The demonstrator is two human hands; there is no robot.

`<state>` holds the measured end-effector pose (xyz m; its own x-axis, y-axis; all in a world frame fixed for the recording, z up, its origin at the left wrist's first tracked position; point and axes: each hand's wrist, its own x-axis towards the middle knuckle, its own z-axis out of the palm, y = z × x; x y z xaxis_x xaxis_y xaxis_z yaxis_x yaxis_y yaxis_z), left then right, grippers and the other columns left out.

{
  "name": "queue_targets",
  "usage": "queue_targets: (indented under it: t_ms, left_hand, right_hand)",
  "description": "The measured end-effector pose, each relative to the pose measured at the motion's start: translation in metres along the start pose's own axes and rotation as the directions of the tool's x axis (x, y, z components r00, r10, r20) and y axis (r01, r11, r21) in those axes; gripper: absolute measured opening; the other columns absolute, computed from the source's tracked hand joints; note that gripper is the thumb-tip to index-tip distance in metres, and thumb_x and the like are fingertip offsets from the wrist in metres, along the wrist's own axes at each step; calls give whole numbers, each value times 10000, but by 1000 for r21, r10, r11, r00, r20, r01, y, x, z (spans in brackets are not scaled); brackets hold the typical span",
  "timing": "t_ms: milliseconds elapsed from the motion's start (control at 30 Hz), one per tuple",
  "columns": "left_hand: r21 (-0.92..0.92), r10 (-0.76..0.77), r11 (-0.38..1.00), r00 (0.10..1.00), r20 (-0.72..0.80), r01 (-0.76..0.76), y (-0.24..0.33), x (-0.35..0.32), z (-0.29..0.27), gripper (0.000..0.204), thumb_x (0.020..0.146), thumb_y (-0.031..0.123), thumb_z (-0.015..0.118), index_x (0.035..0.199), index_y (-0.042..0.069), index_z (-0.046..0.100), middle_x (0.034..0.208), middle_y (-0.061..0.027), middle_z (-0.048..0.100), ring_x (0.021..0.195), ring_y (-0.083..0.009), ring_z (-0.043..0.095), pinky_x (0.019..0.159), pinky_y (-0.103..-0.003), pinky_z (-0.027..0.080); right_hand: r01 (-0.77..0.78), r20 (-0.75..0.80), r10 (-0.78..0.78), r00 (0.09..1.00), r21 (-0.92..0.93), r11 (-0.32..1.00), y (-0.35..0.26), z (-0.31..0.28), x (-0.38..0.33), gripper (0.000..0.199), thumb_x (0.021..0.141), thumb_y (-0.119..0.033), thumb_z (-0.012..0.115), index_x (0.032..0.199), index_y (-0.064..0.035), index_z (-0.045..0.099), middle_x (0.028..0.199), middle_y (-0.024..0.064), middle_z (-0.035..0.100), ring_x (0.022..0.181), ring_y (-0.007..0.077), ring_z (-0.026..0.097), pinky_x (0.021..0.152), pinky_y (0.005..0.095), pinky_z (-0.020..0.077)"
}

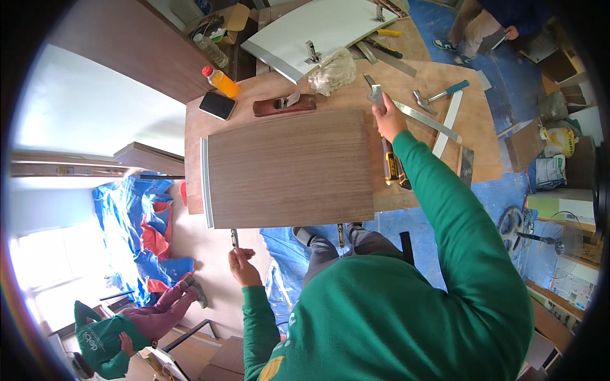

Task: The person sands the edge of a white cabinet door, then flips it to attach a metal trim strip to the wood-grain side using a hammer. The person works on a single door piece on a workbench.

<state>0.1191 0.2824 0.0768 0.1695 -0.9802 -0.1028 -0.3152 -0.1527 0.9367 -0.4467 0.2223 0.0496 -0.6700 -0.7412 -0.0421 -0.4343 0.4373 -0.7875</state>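
A brown wood-grain cabinet door panel (289, 171) lies on the workbench in front of me, with a pale strip (204, 184) along its left edge. Two metal cabinet hinges stick out from its near edge, one at the left (234, 237) and another hinge (341, 236) farther right. My left hand (244, 267) is closed at the end of the left hinge, fingertips on it. Beyond the panel's far right corner, my right hand (389, 119) grips a silver metal tool (377, 96); its exact kind is not clear.
Around the panel lie a wooden hand plane (284, 105), a phone (216, 106), an orange drink bottle (222, 82), a crumpled cloth (333, 71), a hammer (445, 94) and yellow-black tools (391, 162). A white panel (318, 35) lies behind. Two other people are nearby.
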Motion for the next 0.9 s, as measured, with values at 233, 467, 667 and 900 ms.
queue_targets:
  t_ms: [233,467,667,900]
  left_hand:
    - [6,-21,1000,978,210,21,55,-74,6,352,1110,267,514,873,26,614,810,-79,710,768,-144,641,770,-307,507]
    - [12,-155,987,938,309,159,75,-127,10,286,1071,254,606,958,-8,629,868,-84,721,815,-130,640,795,-292,511]
    - [96,-162,986,917,364,136,95,-129,17,271,1065,246,618,1006,-15,662,940,-78,731,894,-143,662,859,-296,516]
    - [171,-324,934,542,776,313,141,-118,17,261,1047,115,536,1192,-38,691,1231,-141,713,1159,-215,646,1037,-347,484]
  right_hand:
    - [113,-25,-129,991,-339,934,29,39,60,701,1014,-395,551,1592,-71,324,1114,277,719,974,450,697,859,528,555]
    - [-9,137,82,987,-461,887,-12,43,64,710,1016,-331,482,1637,-99,226,1153,237,722,1002,427,697,887,550,543]
    - [80,76,-51,996,-444,893,-18,-28,61,461,1012,-344,540,1409,-112,574,1118,192,738,1001,413,697,884,521,547]
    - [15,-47,-45,998,-506,862,86,-158,88,315,960,-302,641,1212,-130,718,1078,205,737,1034,430,681,910,511,537]
